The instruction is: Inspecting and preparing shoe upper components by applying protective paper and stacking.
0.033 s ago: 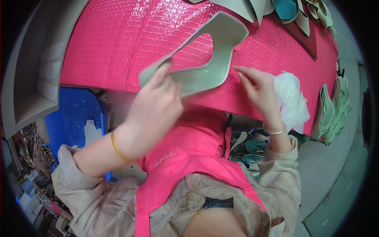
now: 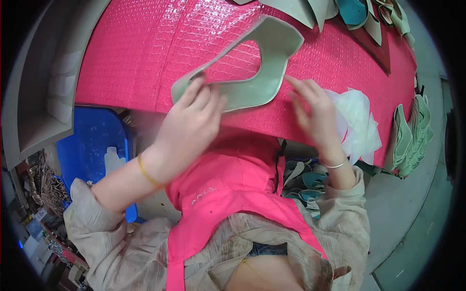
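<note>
A pale green shoe upper (image 2: 259, 92), a curved piece with a large opening, lies at a slant over the pink table. My left hand (image 2: 194, 114) is closed on its near left end, with the fingertips at the rim of the opening. By the right edge of the upper is my right hand (image 2: 315, 111), its fingers apart and slightly blurred. One fingertip comes right up to that edge; whether it touches, I cannot tell. Thin white sheets (image 2: 359, 123) lie in a loose pile beside my right wrist.
The table wears a glossy pink cover (image 2: 131, 63). More cut pieces (image 2: 310, 12) lie along its far edge. Green uppers (image 2: 412, 136) stand stacked at the right. A blue plastic chair (image 2: 92, 138) and a grey box (image 2: 41, 82) are at the left; teal and white pieces (image 2: 310, 182) sit below the table.
My left hand has shifted slightly on the upper. The fingers of my right hand have spread and moved a little left. The upper has barely moved.
</note>
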Action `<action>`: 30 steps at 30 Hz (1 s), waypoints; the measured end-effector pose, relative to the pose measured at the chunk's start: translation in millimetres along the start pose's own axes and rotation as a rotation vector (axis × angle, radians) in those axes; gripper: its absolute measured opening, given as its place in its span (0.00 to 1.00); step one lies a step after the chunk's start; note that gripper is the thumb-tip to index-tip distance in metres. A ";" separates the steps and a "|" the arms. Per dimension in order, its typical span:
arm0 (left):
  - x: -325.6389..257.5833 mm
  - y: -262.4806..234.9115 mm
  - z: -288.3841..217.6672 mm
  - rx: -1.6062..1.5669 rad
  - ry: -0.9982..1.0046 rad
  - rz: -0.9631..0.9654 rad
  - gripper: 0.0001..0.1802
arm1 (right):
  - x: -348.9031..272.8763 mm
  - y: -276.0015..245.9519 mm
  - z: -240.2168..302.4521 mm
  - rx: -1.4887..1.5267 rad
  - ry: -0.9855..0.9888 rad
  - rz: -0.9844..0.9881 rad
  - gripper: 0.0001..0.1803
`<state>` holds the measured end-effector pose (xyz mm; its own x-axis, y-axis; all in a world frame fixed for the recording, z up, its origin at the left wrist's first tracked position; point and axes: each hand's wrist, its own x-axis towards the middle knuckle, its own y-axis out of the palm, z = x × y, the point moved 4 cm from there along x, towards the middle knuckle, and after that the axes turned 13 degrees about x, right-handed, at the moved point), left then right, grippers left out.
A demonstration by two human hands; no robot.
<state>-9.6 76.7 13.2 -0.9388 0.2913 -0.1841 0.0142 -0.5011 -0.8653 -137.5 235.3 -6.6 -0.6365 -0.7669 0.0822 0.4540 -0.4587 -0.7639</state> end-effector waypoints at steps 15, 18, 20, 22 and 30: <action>33.9 11.4 -25.5 -0.282 -0.379 -0.436 0.17 | 60.1 19.0 -42.0 -0.310 -0.209 0.174 0.24; 21.1 16.4 -13.1 -0.427 -0.251 -0.307 0.17 | 44.6 31.9 -16.3 -0.272 -0.243 0.210 0.27; -6.5 20.7 -8.1 -0.569 -0.167 -0.318 0.17 | 33.0 48.9 -2.7 -0.167 -0.286 0.318 0.27; -9.1 22.7 -18.0 -0.461 -0.144 -0.345 0.17 | 41.6 49.6 -4.5 -0.202 -0.308 0.314 0.26; 22.0 -2.8 -1.7 -0.481 -0.411 -0.404 0.16 | 114.8 35.9 -32.9 0.097 -0.347 0.332 0.24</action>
<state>-29.7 85.9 10.8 -0.9544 0.0023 0.2987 -0.2986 0.0195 -0.9542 -214.8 145.6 -45.6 -0.2099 -0.9756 0.0648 0.6636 -0.1908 -0.7233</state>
